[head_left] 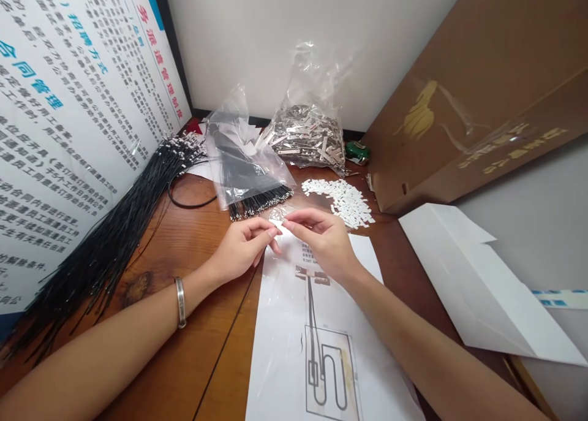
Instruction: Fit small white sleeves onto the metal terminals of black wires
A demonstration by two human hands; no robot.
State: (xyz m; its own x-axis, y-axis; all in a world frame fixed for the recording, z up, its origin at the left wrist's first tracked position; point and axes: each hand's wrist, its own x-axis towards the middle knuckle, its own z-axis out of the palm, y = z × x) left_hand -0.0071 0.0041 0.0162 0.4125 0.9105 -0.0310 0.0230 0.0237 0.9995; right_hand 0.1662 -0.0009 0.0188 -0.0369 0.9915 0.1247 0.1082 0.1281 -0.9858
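My left hand [241, 246] and my right hand [324, 240] meet over the top of a printed white sheet [280, 347], their fingertips nearly touching. Thumb and forefinger are pinched together on each. Whatever lies between them is too small to make out. Just beyond the fingers is a bundle of black wires with metal ends [261, 201], partly inside a clear plastic bag [236, 157]. A pile of small white plastic pieces [351, 201] lies on the table past my right hand. The sheet carries a line drawing of a looped cable.
A long bunch of black wires with white ends [124, 225] leans along the printed board [87, 96] at left. Behind stands a clear bag of flat metal pieces [307, 136], with a green object [357, 152] beside it. A brown box [459, 102] and folded white card [478, 280] are at right.
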